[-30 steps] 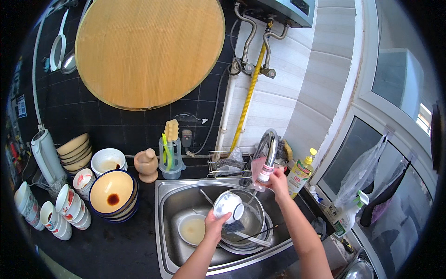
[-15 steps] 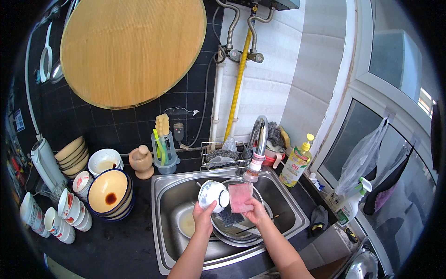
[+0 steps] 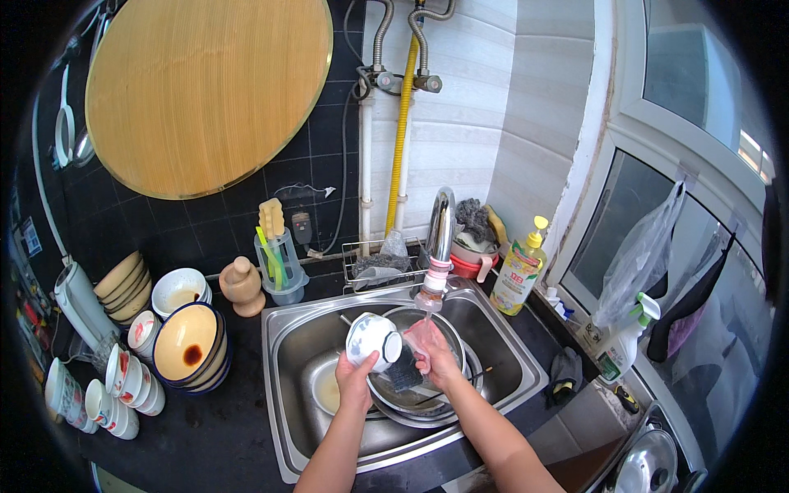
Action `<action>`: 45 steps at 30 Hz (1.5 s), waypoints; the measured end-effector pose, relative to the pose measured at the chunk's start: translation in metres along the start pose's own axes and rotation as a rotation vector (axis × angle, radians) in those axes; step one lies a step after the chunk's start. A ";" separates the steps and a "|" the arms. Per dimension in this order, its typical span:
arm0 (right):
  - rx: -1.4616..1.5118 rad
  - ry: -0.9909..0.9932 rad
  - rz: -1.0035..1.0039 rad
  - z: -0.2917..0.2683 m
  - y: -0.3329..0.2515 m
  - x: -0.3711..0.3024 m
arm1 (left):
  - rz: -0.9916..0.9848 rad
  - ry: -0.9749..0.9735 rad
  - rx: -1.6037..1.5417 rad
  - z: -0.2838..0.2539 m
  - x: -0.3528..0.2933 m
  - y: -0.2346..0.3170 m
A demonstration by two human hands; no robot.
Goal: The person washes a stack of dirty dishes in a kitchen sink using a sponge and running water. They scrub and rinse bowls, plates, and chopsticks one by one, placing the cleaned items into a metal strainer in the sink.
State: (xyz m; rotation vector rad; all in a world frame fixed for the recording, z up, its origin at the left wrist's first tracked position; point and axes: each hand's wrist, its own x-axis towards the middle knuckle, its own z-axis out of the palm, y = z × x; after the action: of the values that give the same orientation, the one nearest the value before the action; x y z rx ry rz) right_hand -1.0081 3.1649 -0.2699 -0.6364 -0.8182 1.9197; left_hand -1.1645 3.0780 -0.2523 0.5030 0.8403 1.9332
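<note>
The left hand (image 3: 357,380) grips a white bowl (image 3: 370,340) over the sink (image 3: 276,394), nearer its back edge; the right hand (image 3: 439,367) seems to clutch a pink cloth (image 3: 420,334), its grip half hidden. Wet glaze could slip, chipping against the metal basin (image 3: 402,401) below.

A large round wooden board (image 3: 209,90) covers some black wall tiles (image 3: 205,223). A yellow ribbed hose (image 3: 402,135) runs down white tiles (image 3: 464,123); a clear plastic bag (image 3: 643,259) hangs against a white-framed window (image 3: 699,154).

Black tiles (image 3: 185,226) meet pale wall tiles (image 3: 468,123) above a dark worktop (image 3: 214,444). White-framed windows (image 3: 699,164) line the kitchen's right side.
</note>
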 end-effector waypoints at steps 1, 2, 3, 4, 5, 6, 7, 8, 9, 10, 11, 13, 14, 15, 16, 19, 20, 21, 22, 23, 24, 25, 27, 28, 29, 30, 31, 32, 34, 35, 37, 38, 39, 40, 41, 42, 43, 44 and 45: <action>-0.047 0.069 -0.001 0.003 -0.001 -0.001 | -0.004 -0.003 0.002 0.001 -0.001 0.001; -0.095 0.137 0.001 0.010 -0.004 -0.003 | -0.007 -0.004 0.004 0.001 -0.002 0.001; -0.142 0.204 0.002 0.016 -0.005 -0.004 | 0.001 -0.008 0.025 0.001 -0.003 0.001; -0.214 0.215 0.002 0.020 -0.005 -0.006 | 0.009 -0.012 0.045 0.000 -0.002 0.000; -0.287 0.230 0.002 0.024 -0.006 -0.007 | 0.015 -0.018 0.063 0.000 -0.002 -0.001; -0.360 0.244 0.001 0.026 -0.005 -0.009 | 0.020 -0.026 0.067 0.000 -0.003 -0.001; -0.353 0.210 -0.033 0.024 -0.003 -0.008 | 0.025 -0.035 0.070 0.001 -0.003 -0.001; -0.347 0.177 -0.067 0.021 -0.001 -0.006 | 0.030 -0.043 0.073 0.001 -0.003 -0.001; -0.340 0.143 -0.101 0.019 0.001 -0.006 | 0.023 -0.037 0.079 0.000 -0.003 -0.002; -0.378 0.172 -0.116 0.020 0.002 -0.006 | 0.016 -0.030 0.084 0.000 -0.002 -0.003; -0.415 0.199 -0.131 0.023 0.002 -0.006 | 0.011 -0.022 0.089 -0.001 -0.002 -0.004; -0.463 0.234 -0.150 0.024 0.004 -0.005 | 0.015 -0.031 0.085 -0.001 -0.002 -0.004; -0.474 0.243 -0.155 0.021 0.006 -0.004 | 0.017 -0.035 0.083 -0.001 -0.002 -0.004; -0.485 0.252 -0.160 0.018 0.009 -0.002 | 0.012 -0.037 0.084 -0.001 -0.003 -0.003; -0.493 0.258 -0.183 0.014 0.012 0.000 | 0.007 -0.038 0.086 -0.001 -0.003 -0.003; -0.487 0.281 -0.245 -0.003 0.022 0.013 | -0.004 -0.052 0.088 0.002 -0.005 0.000; -0.466 0.288 -0.258 -0.006 0.023 0.017 | -0.006 -0.056 0.089 0.003 -0.006 0.001; -0.445 0.296 -0.272 -0.009 0.024 0.018 | -0.004 -0.057 0.090 0.003 -0.006 0.001; -0.514 0.331 -0.294 -0.012 0.024 0.018 | -0.004 -0.059 0.091 0.003 -0.006 0.001; -0.582 0.365 -0.315 -0.004 0.018 0.012 | -0.001 -0.059 0.093 0.003 -0.007 0.002; -0.650 0.399 -0.336 0.000 0.014 0.009 | -0.002 -0.055 0.094 0.002 -0.006 0.001; -0.544 0.391 -0.311 -0.003 0.015 0.010 | -0.003 -0.051 0.094 0.000 -0.005 0.001; -0.331 0.378 -0.264 -0.009 0.015 0.011 | -0.008 -0.044 0.081 0.001 -0.005 0.001; -0.315 0.379 -0.266 -0.010 0.013 0.010 | -0.011 -0.038 0.067 0.002 -0.006 0.002; -0.298 0.379 -0.268 -0.007 0.010 0.008 | -0.014 -0.031 0.054 0.003 -0.006 0.003; -0.282 0.379 -0.269 -0.005 0.008 0.007 | -0.010 -0.035 0.057 0.002 -0.005 0.002; -0.278 0.348 -0.288 -0.022 0.019 0.019 | -0.006 -0.038 0.060 -0.001 -0.004 0.000; -0.268 0.321 -0.297 -0.025 0.023 0.020 | -0.005 -0.046 0.062 -0.002 -0.002 -0.002; -0.248 0.267 -0.315 -0.029 0.032 0.022 | 0.000 -0.062 0.085 -0.002 -0.002 -0.004; -0.230 0.220 -0.334 -0.035 0.037 0.027 | 0.004 -0.068 0.098 -0.003 -0.002 -0.004; -0.203 0.173 -0.191 -0.009 0.020 0.009 | 0.015 -0.051 0.106 -0.008 0.000 -0.006; -0.190 0.155 -0.124 -0.001 0.012 0.002 | 0.016 -0.047 0.109 -0.008 0.000 -0.007; -0.216 0.168 -0.106 -0.006 0.012 0.003 | 0.005 -0.042 0.093 -0.006 0.000 -0.006; -0.242 0.180 -0.088 -0.013 0.013 0.006 | -0.005 -0.037 0.077 -0.004 -0.001 -0.004; -0.268 0.192 -0.070 -0.012 0.011 0.006 | -0.014 -0.031 0.061 -0.002 -0.002 -0.003; -0.330 0.224 -0.083 -0.010 0.009 0.003 | -0.016 -0.032 0.069 -0.002 -0.003 -0.003; -0.393 0.257 -0.095 -0.007 0.006 0.000 | -0.018 -0.031 0.076 -0.002 -0.003 -0.003; -0.456 0.288 -0.109 -0.001 0.003 -0.003 | -0.018 -0.032 0.083 -0.002 -0.003 -0.003; -0.464 0.286 -0.120 0.001 0.002 -0.003 | -0.021 -0.033 0.085 -0.001 -0.004 -0.003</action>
State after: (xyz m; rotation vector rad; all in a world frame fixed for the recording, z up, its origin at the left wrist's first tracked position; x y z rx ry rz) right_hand -1.0084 3.1612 -0.2701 -1.0868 -1.0956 1.4908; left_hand -1.1620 3.0753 -0.2554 0.5730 0.9065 1.8708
